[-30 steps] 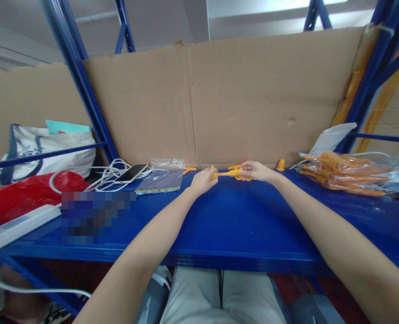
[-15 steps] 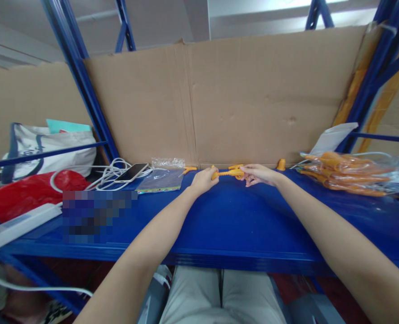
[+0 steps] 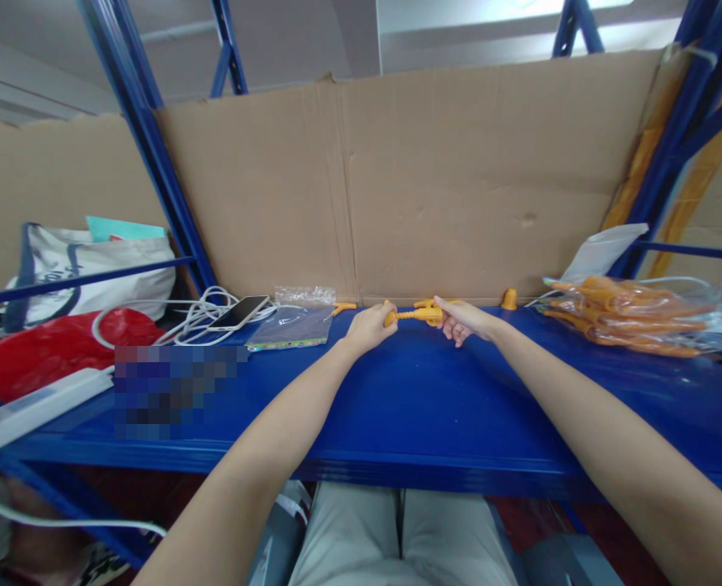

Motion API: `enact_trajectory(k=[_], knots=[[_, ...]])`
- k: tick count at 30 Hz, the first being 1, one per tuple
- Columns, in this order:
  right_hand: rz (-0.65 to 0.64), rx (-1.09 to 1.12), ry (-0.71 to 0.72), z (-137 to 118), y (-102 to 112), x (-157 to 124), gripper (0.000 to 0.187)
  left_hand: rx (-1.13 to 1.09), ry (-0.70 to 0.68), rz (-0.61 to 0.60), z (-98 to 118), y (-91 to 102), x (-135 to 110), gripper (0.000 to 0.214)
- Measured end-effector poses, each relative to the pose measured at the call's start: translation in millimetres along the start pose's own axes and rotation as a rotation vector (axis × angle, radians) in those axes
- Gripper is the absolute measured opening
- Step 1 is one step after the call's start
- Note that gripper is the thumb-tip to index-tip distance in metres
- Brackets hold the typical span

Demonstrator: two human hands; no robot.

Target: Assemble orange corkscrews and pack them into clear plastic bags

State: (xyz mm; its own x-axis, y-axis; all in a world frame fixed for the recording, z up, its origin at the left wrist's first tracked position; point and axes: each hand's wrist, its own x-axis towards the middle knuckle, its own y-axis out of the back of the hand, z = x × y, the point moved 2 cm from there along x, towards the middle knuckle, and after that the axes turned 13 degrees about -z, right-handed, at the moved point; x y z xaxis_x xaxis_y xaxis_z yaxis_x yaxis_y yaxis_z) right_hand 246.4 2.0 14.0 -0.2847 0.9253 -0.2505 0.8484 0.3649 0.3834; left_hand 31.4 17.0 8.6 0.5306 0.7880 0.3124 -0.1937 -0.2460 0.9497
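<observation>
Stretched level between my hands over the back of the blue table is an orange plastic piece with a ridged, screw-like shaft (image 3: 407, 315). My left hand (image 3: 368, 327) is closed around its left end. At the wider right end, my right hand (image 3: 463, 320) grips it with thumb and fingers, which partly hide that end. Just behind, near the cardboard, lies another orange piece (image 3: 425, 303), mostly covered. A small orange forked part (image 3: 343, 308) is to the left of my left hand. An orange cone-shaped cap (image 3: 509, 299) stands upright beyond my right hand.
Clear bags of orange parts (image 3: 629, 317) lie on the right. On the left are a flat plastic packet (image 3: 290, 327), a phone (image 3: 239, 312), white cables (image 3: 183, 321), a red bag (image 3: 61, 346) and a white power strip (image 3: 37, 411). A cardboard sheet (image 3: 446, 187) walls the back.
My right hand has turned slightly at the right end of the orange piece, its thumb higher and its fingers lower. My left hand holds almost still.
</observation>
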Motion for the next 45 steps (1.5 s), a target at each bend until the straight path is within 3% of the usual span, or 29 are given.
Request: enact_trajectory(k=[4, 8, 12, 14, 19, 23, 28, 34, 39, 45], knots=[[-0.079, -0.021, -0.020, 3.6, 2.7, 0.2, 0.061, 0.023, 0.014, -0.019, -0.6, -0.7, 0.3, 0.025], [-0.120, 0.003, 0.115, 4.6, 6.6, -0.8, 0.032, 0.031, 0.015, -0.018, -1.6, -1.3, 0.7, 0.024], [-0.115, 0.017, 0.167, 5.9, 8.1, -0.5, 0.024, 0.028, 0.018, -0.008, -2.1, -0.6, 0.3, 0.024], [-0.111, 0.025, 0.156, 6.7, 7.1, 0.9, 0.027, 0.030, 0.016, -0.006, -2.1, -0.3, -0.2, 0.024], [-0.074, 0.025, 0.083, 9.6, 4.2, 9.3, 0.056, 0.016, 0.000, -0.004, -1.4, -0.2, -0.7, 0.025], [-0.042, -0.025, 0.042, 9.9, 4.1, 13.3, 0.063, 0.011, -0.003, -0.004, -1.2, -0.3, -0.4, 0.025], [-0.109, 0.038, 0.026, 7.5, 5.3, 4.8, 0.059, 0.003, 0.006, -0.016, -1.7, 0.4, -0.5, 0.024], [-0.086, 0.107, 0.147, 2.9, 4.6, -1.2, 0.031, 0.003, 0.001, -0.025, -0.2, 1.2, -1.1, 0.024], [-0.046, 0.070, 0.121, 2.6, 1.7, 2.6, 0.047, 0.003, 0.003, -0.040, 1.8, 2.0, -2.0, 0.025], [-0.045, 0.043, 0.116, 4.3, 0.8, 4.3, 0.050, -0.005, 0.019, -0.062, 3.9, 4.7, -4.1, 0.025]])
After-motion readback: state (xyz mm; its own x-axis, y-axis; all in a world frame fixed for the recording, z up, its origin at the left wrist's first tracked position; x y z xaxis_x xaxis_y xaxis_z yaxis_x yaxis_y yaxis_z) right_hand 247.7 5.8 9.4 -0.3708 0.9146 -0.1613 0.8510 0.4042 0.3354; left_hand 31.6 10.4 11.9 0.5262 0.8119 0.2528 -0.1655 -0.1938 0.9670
